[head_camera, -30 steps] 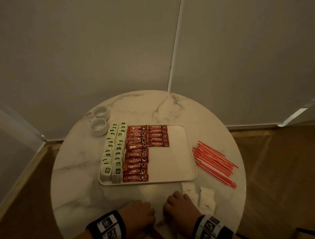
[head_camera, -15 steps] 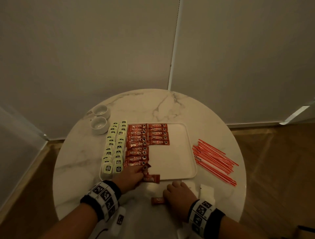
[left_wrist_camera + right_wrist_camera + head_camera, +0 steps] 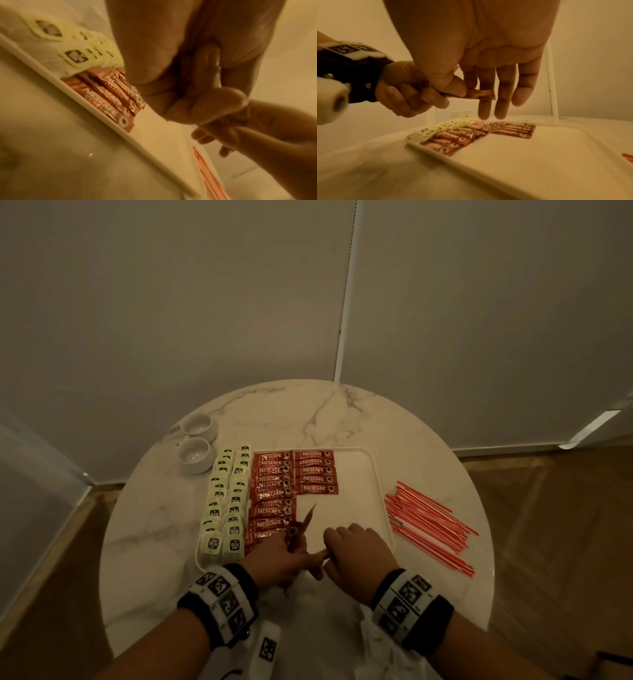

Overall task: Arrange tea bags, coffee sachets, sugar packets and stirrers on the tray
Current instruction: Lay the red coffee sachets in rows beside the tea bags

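Note:
A white tray holds two columns of pale green tea bags and two columns of red coffee sachets, the right column being shorter. Over the tray's near edge my left hand grips a few red sachets that stick up and forward. My right hand is close beside it. Its thumb and forefinger pinch one red sachet, whose other end is at the left hand. The other right fingers hang straight. Red stirrers lie on the table right of the tray.
Two small white cups stand at the table's back left. White paper packets lie near the table's front edge, partly hidden under my right wrist. The round marble table stands against a wall corner.
Both hands moved forward from the table's near edge to the tray's front. The left hand took up sachets by the tray and the right hand lifted one off the table.

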`<state>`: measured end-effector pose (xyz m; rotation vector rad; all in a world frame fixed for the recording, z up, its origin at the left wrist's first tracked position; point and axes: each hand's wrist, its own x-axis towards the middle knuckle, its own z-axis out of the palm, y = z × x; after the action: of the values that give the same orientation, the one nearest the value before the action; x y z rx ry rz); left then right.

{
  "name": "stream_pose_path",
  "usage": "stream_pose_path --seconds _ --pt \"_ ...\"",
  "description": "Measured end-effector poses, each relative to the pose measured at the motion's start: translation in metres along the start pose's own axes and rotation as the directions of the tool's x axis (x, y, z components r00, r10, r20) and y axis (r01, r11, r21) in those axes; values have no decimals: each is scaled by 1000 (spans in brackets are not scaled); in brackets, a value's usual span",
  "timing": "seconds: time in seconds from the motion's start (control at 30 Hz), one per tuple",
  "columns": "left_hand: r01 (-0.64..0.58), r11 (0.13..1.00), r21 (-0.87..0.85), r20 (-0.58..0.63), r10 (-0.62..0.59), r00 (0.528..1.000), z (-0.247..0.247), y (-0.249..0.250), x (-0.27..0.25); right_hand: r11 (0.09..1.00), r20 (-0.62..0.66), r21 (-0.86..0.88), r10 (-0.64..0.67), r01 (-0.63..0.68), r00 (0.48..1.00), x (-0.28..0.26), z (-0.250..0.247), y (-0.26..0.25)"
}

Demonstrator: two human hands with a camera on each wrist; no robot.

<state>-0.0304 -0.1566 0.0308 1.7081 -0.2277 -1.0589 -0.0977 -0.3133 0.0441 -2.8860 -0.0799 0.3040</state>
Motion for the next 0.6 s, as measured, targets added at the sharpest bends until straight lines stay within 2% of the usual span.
stream_pose_path --seconds 0.03,0.07,0.1,0.17,0.2,0.23,0.27,0.37,0.47,0.53,0.6 --pt "-31 999 -25 3 31 1000 -2 3 1 997 16 71 25 -26 1000 4 -4 2" --pt "-55 998 -18 -7 55 998 -5 6 2 975 44 212 62 -70 997 8 -6 6" --pt "-65 998 8 -14 65 998 -7 8 3 901 85 414 102 -129 991 13 -8 12" --pt "-60 996 63 -13 61 998 -15 12 7 608 158 763 153 -219 975 21 -11 25" --pt "-46 996 81 -17 48 999 -19 14 9 468 180 852 162 -236 970 23 -12 30" --pt "-34 995 95 -24 36 999 -22 15 11 380 192 893 162 -241 968 27 -11 36" --pt "-21 993 112 -42 26 999 -26 15 14 341 193 910 162 -238 968 31 -9 40" --pt "10 980 199 -184 27 983 -34 11 28 353 171 899 260 -258 950 52 4 53" --pt "19 970 243 -400 82 913 -33 9 37 438 168 822 423 -363 891 77 19 65" --pt "-12 965 263 -387 117 915 -27 11 36 500 160 767 458 -402 875 90 27 66" --pt "-17 942 336 -278 116 954 -19 13 36 573 134 703 476 -422 869 102 36 65"
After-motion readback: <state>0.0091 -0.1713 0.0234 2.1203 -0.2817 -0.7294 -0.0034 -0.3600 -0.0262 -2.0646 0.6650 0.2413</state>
